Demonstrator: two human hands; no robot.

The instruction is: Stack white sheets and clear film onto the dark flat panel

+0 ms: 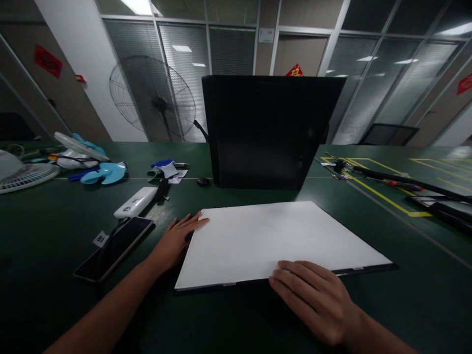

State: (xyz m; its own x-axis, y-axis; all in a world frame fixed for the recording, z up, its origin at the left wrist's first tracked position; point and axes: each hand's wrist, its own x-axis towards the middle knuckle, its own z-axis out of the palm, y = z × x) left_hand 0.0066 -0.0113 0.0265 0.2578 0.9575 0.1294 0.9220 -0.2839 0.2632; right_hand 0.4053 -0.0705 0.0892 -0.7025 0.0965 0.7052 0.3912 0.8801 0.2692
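A flat white rectangular panel with a thin black edge [258, 241] lies on the dark green table top [236, 319], in the lower middle of the frame; it is wider at its near side in the view. The left hand [180, 238] is at the left side of the panel; it is open, and its fingertips rest on the far left corner of the white surface. The right hand [317, 300] is at the near edge, right of the middle; its fingers are extended and close together, with the tips on the white surface; neither hand is closed around the panel.

Behind the panel, in the upper middle of the frame, a large black box-like object [269, 132] stands upright; a small black rounded object [202, 181] lies just beside its lower left corner. At the left of the frame there is a dark smartphone with a light rim [116, 248]; a white oblong device [136, 202] lies just beyond it; farther left are light blue fan blades [105, 173] and a white round fan grille [29, 177]. At the right edge lie long black parts [413, 182], near yellow tape lines [383, 194]. A large wire-caged fan [153, 98] stands at the upper left, beyond the table.
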